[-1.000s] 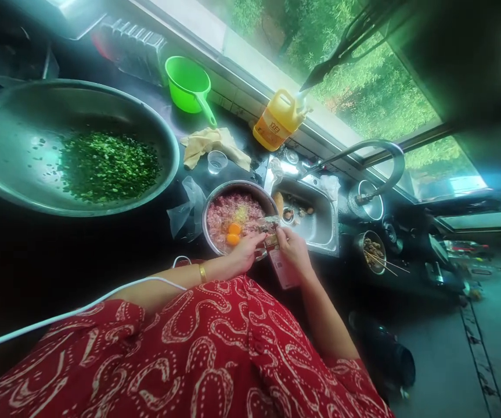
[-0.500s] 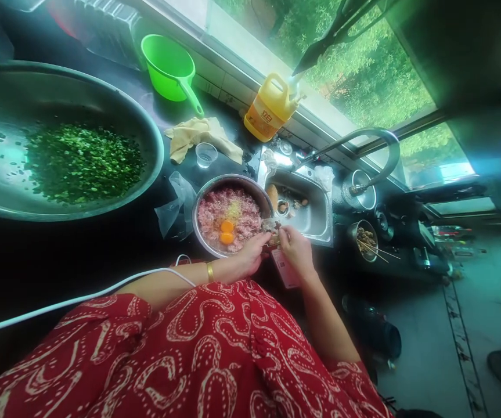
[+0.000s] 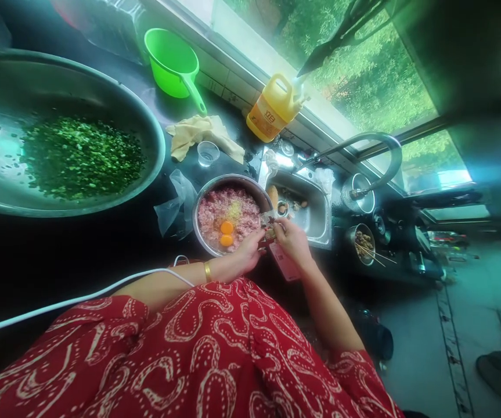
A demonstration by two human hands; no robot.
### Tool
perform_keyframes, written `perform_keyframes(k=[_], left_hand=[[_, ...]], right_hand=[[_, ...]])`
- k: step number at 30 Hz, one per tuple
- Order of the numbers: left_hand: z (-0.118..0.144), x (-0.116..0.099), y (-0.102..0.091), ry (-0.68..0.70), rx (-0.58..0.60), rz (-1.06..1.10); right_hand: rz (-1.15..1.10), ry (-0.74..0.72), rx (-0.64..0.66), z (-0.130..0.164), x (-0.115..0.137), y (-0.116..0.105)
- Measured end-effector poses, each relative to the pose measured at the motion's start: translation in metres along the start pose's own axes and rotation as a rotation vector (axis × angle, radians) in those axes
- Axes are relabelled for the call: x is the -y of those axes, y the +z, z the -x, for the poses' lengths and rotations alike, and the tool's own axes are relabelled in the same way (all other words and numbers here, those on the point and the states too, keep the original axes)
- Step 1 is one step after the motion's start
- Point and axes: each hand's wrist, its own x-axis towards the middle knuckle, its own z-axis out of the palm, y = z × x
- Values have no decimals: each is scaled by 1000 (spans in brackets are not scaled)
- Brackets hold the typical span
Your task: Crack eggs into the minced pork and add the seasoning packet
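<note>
Both hands pinch a small seasoning-like packet (image 3: 284, 262) at the right rim of a metal bowl. My left hand (image 3: 250, 252) is closed on its left side, and my right hand (image 3: 292, 241) grips it near the top from the right. Its pinkish lower part hangs below the fingers; its contents are hidden. In the bowl (image 3: 196, 217) lies pink minced meat (image 3: 215, 204), with two egg yolks (image 3: 226, 233) and a pale yellow seasoning (image 3: 234, 210) on top.
Chopped greens (image 3: 85, 157) fill part of a large metal basin (image 3: 161, 145) at left. A green dipper (image 3: 169, 67), a cloth (image 3: 204, 133), a plastic cup (image 3: 208, 153) and a yellow jug (image 3: 271, 110) stand behind. Eggshells lie in the sink (image 3: 320, 223). A white cable (image 3: 80, 296) crosses at left.
The hands and the packet have shifted slightly, the right hand rising a little. Both keep their hold at the bowl's rim. The view has moved a bit.
</note>
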Motion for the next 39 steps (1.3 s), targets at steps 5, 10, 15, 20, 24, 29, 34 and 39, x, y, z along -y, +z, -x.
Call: perform_keyframes(k=[5, 10, 15, 20, 24, 29, 34, 39], left_hand=[[1, -3, 1, 12, -8, 14], [3, -6, 1, 19, -15, 35], [-1, -13, 2, -77, 0, 145], [-5, -19, 5, -94, -21, 171], [-8, -18, 6, -68, -40, 164], [-14, -19, 6, -84, -58, 206], [-15, -21, 7, -108, -58, 204], [-14, -29, 7, -50, -68, 256]], right_hand=[[87, 46, 31, -1, 4, 0], [117, 76, 22, -7, 4, 0], [-56, 72, 43, -8, 3, -1], [-114, 94, 50, -9, 1, 0], [-45, 114, 42, -12, 1, 1], [37, 111, 37, -17, 8, 2], [123, 80, 25, -29, 17, 3], [189, 8, 55, -39, 25, 4]])
